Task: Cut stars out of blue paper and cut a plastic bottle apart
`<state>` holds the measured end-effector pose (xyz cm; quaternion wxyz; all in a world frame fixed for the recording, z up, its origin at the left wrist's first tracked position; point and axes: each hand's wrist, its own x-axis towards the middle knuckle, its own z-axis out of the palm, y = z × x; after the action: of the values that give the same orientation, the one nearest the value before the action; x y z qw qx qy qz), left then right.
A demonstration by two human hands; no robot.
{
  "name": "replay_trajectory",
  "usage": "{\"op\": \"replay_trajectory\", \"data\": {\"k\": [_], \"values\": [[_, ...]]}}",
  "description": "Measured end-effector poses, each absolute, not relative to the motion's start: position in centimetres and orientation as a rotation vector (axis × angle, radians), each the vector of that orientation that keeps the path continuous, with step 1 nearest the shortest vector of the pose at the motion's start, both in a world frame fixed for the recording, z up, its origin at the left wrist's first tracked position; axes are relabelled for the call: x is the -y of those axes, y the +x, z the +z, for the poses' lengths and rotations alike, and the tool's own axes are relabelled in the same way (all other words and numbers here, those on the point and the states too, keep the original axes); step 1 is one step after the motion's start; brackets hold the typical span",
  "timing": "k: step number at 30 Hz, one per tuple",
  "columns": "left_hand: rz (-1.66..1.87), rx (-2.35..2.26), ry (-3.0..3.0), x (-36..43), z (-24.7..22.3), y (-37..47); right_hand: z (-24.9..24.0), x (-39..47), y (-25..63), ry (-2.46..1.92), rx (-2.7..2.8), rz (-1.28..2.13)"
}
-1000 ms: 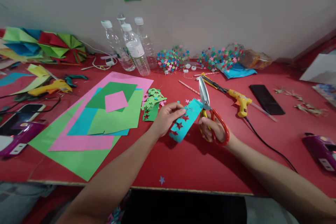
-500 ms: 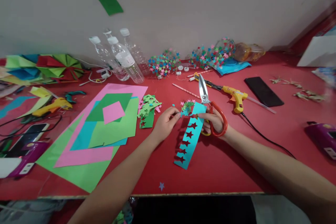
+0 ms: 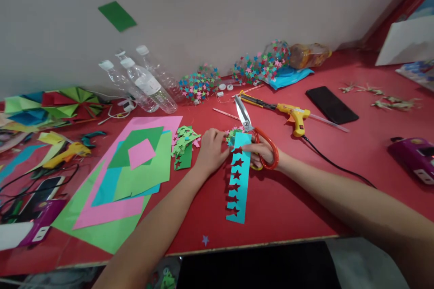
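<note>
In my right hand (image 3: 262,152) are a pair of scissors (image 3: 246,122) with red handles and a blue paper strip (image 3: 244,180). The scissors' blades point away from me. Star-shaped holes run down the strip's left edge. My left hand (image 3: 212,151) is closed near the strip's upper end, fingers curled by a small pile of paper stars (image 3: 233,135). Whatever its fingertips hold is hidden. Left of that hand lie green paper scraps (image 3: 185,140) with star cut-outs. A single bluish star (image 3: 205,240) lies near the table's front edge.
Coloured paper sheets (image 3: 142,178) are stacked at left. Behind stand clear plastic bottles (image 3: 149,83) and star-covered clear shapes (image 3: 200,85). A yellow glue gun (image 3: 296,117) with its cord, a black phone (image 3: 331,104) and a purple power strip (image 3: 415,160) lie at right.
My left hand has turned, its fingers now further over by the star pile. The blue strip hangs straighter in my right hand. The whole view has shifted slightly.
</note>
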<state>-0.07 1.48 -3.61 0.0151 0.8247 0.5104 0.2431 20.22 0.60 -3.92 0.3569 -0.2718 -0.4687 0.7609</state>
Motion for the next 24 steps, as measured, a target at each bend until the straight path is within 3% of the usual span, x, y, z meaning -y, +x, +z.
{"op": "replay_trajectory", "data": {"k": [4,7,12,21,24], "values": [[1.168,-1.329,2.118,0.3,-2.3,-0.3,-3.6,-0.3,20.5,-0.722,1.267,1.989],[1.097,-1.115,1.648,1.4,-2.0,0.7,-3.3,0.2,20.7,-0.767,1.461,1.942],[0.995,-1.0,1.392,2.3,-2.3,2.0,-3.4,1.1,20.7,-0.813,1.641,1.881],[1.451,-1.107,1.066,0.7,-2.4,0.7,-2.6,1.0,20.3,-0.726,1.407,1.927],[1.359,-1.067,0.995,-0.3,-1.9,-0.3,-2.0,0.7,20.8,-0.701,1.282,2.075]]}}
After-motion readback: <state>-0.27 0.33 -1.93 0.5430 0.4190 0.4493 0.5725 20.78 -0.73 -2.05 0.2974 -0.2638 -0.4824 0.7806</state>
